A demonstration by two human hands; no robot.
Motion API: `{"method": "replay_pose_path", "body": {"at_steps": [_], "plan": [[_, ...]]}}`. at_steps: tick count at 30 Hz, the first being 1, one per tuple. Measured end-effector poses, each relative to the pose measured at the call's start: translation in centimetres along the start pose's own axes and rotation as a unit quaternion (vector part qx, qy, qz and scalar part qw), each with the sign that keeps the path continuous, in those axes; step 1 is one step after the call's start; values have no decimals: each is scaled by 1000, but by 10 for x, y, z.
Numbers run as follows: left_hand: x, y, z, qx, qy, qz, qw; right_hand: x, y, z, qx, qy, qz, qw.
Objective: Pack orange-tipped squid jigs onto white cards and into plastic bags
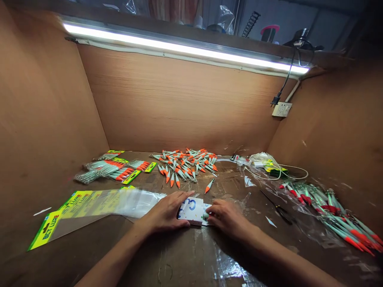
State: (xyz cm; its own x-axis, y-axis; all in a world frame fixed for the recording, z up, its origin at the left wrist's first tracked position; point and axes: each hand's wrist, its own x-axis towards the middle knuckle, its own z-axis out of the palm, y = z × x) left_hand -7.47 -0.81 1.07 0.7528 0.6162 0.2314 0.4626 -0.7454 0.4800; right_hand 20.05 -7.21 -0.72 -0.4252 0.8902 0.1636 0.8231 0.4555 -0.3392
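A small white box with a blue "3" [191,208] lies on the brown table in front of me. My left hand [169,211] grips its left side, with thumb and fingers around it. At the box's right end, my right hand [224,215] has its fingers curled together over a small pale piece [205,220] that sticks out; what exactly they pinch is hidden. Left of my left hand, clear plastic bags with yellow "BCT LURE" headers [49,230] are fanned out. Behind the box is a pile of orange and pale lures [185,163], with one single lure [210,186] nearer.
Packed lures [113,169] lie at the back left. Dark pliers [279,209] rest on the right, beside red and green lures [338,211] on plastic. A white cord [295,177] loops at the back right. Wooden walls [185,103] enclose the table [167,255].
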Motion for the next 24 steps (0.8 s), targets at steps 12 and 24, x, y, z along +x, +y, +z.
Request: {"method": "replay_pose_path", "body": {"at_steps": [12, 24], "plan": [[2, -3, 4, -10, 21, 30, 999, 10, -16, 23, 46, 47, 1, 998], [3, -1, 4, -19, 16, 33, 999, 46, 26, -24, 39, 40, 54, 997]]}}
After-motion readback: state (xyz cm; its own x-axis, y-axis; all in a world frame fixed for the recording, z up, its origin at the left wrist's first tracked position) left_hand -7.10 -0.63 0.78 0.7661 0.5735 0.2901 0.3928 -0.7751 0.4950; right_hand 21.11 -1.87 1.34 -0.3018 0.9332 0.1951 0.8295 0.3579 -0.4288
